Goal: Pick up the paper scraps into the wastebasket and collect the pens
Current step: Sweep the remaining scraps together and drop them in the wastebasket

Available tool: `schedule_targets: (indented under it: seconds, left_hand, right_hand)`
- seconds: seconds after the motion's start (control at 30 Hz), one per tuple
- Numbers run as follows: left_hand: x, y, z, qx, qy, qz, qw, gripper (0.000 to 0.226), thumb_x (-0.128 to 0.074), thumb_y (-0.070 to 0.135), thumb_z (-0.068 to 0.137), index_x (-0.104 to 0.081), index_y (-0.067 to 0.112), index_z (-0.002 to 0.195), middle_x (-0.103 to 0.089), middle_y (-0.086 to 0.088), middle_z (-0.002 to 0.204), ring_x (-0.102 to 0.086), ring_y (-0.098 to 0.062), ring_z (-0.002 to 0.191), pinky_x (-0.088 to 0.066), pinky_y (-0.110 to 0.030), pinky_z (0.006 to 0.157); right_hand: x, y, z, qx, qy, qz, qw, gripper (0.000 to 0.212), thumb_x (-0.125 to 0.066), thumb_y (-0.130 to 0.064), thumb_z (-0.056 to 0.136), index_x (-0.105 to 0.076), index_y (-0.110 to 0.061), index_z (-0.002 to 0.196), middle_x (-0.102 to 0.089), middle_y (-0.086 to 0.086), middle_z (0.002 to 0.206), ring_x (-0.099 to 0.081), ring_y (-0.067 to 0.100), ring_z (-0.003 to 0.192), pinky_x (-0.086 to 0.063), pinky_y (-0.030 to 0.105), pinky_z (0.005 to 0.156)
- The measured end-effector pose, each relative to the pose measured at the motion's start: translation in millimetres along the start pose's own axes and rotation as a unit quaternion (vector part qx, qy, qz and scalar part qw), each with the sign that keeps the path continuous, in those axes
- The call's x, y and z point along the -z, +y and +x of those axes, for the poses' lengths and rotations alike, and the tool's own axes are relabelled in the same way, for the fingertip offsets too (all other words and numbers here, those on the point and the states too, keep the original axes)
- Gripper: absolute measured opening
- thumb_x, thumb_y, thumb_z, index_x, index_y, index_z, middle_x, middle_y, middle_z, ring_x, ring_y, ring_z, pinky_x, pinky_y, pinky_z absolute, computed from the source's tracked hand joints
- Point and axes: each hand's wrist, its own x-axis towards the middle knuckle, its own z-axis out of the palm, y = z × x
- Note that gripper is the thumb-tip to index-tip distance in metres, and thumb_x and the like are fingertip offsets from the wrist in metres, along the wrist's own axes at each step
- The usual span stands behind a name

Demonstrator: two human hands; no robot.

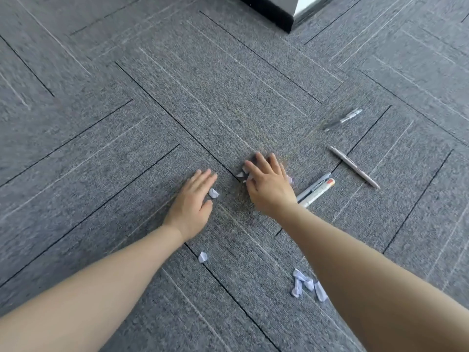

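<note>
Fingers [264, 165] of the right hand [270, 188] lie straight and slightly spread over small crumpled white paper scraps [241, 174] on the grey carpet tiles [228, 97], likely raking them together; the left hand [194, 201] rests flat, fingers together, beside another white scrap [213, 193]; more scraps [307, 285] lie nearer, four pens [316, 189] to the right, no wastebasket in view

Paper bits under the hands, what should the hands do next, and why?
Probably the right hand should curl its fingers around the small white paper scraps under its fingertips. It lies spread flat over them on the grey carpet, nothing gripped yet. The left hand could then pinch the crumpled white scrap beside its thumb.
</note>
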Motion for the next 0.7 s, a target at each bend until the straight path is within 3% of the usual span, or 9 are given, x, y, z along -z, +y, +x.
schedule_targets:
  seconds: [0.1,0.17,0.23,0.3,0.4,0.5,0.57,0.63,0.7]
  left_hand:
    - [-13,9,-8,-0.052,0.001,-0.022,0.998,0.046,-0.038,0.009,0.093,-0.045,0.015,0.138,-0.033,0.002,0.151,-0.015,-0.007,0.143,-0.016,-0.037,0.119]
    - [-18,16,-22,-0.092,-0.001,-0.049,0.995,0.04,-0.036,0.01,0.092,-0.058,0.012,0.126,-0.049,-0.001,0.141,-0.032,-0.009,0.137,-0.029,-0.038,0.114]
    - [-16,19,-34,-0.103,0.024,-0.071,0.992,0.04,-0.034,0.013,0.092,-0.061,0.011,0.121,-0.053,-0.002,0.136,-0.039,-0.011,0.133,-0.034,-0.034,0.112]
    - [-11,15,-42,-0.073,0.065,-0.067,0.993,0.04,-0.035,0.017,0.092,-0.057,0.014,0.125,-0.045,0.0,0.143,-0.032,-0.011,0.138,-0.024,-0.027,0.115]
    - [-8,3,-55,-0.026,0.066,-0.013,0.997,0.048,-0.036,0.028,0.092,-0.043,0.017,0.139,-0.029,0.002,0.153,-0.015,-0.01,0.144,-0.015,-0.032,0.117]
    - [-17,1,-66,-0.011,0.021,-0.002,1.0,0.056,-0.036,0.031,0.092,-0.029,0.019,0.146,-0.018,0.001,0.158,-0.006,-0.011,0.146,-0.015,-0.042,0.118]
    - [-26,11,-73,-0.035,0.004,-0.022,0.999,0.054,-0.034,0.027,0.093,-0.03,0.019,0.146,-0.02,0.002,0.157,-0.007,-0.009,0.146,-0.016,-0.043,0.118]
    - [-33,22,-81,-0.058,0.002,-0.05,0.997,0.049,-0.035,0.022,0.094,-0.035,0.017,0.143,-0.027,0.002,0.154,-0.013,-0.008,0.145,-0.02,-0.041,0.117]
    - [-32,24,-82,-0.055,0.022,-0.062,0.996,0.048,-0.037,0.018,0.094,-0.038,0.016,0.141,-0.03,0.002,0.153,-0.017,-0.009,0.144,-0.022,-0.038,0.117]
  right_hand:
    - [-6,-6,-33,0.104,-0.002,0.018,0.994,0.043,-0.039,-0.023,0.099,-0.048,-0.022,0.141,-0.035,-0.001,0.155,-0.022,0.024,0.147,-0.027,0.049,0.117]
    - [-7,-5,-57,0.127,0.041,0.053,0.99,0.041,-0.038,-0.023,0.094,-0.063,-0.016,0.125,-0.059,0.003,0.136,-0.05,0.027,0.13,-0.049,0.051,0.099]
    - [-4,1,-58,0.068,0.079,0.05,0.993,0.05,-0.029,-0.031,0.092,-0.058,-0.017,0.131,-0.055,0.004,0.14,-0.046,0.029,0.132,-0.044,0.053,0.104]
    - [-2,8,-45,-0.043,0.071,0.018,0.996,0.053,-0.03,-0.035,0.096,-0.037,-0.026,0.147,-0.029,0.003,0.158,-0.019,0.031,0.147,-0.017,0.054,0.118]
    - [-4,11,-29,-0.115,0.042,0.006,0.992,0.057,-0.033,-0.04,0.1,-0.017,-0.03,0.154,-0.004,0.003,0.164,0.005,0.033,0.149,0.007,0.043,0.113]
    - [-11,-1,-43,-0.085,0.026,0.027,0.996,0.053,-0.031,-0.039,0.102,-0.022,-0.026,0.153,-0.007,0.001,0.163,0.005,0.031,0.15,0.006,0.045,0.116]
    - [-18,-12,-68,-0.016,0.031,0.061,0.998,0.047,-0.036,-0.028,0.101,-0.037,-0.022,0.148,-0.024,0.0,0.16,-0.012,0.028,0.149,-0.015,0.052,0.119]
    - [-20,-19,-88,0.052,0.059,0.089,0.993,0.042,-0.043,-0.015,0.097,-0.05,-0.018,0.138,-0.044,-0.001,0.149,-0.038,0.024,0.139,-0.039,0.047,0.11]
    - [-18,-20,-81,0.058,0.075,0.1,0.99,0.044,-0.043,-0.014,0.097,-0.049,-0.019,0.14,-0.043,-0.002,0.15,-0.039,0.021,0.138,-0.031,0.039,0.112]
